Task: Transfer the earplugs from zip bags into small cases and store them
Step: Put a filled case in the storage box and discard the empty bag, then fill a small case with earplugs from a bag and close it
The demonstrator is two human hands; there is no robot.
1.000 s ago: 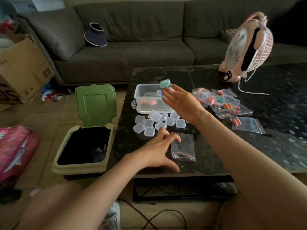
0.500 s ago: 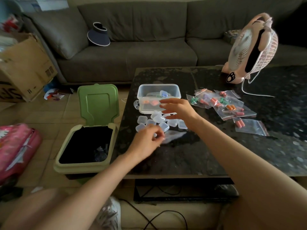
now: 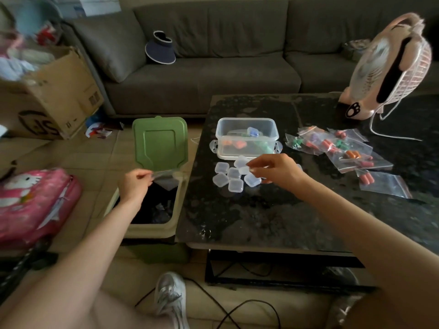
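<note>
Head view shows the left hand pinching an empty zip bag above the open green-lidded bin, just left of the table. Right hand reaches over the cluster of small cases on the table, fingertips closed on one clear case. Bags of earplugs lie farther right on the table; a storage box stands just behind the cases.

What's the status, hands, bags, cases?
Left hand pinching an empty zip bag over the open bin. Right hand picking at the small cases. Filled bags waiting, nothing blocking.
</note>
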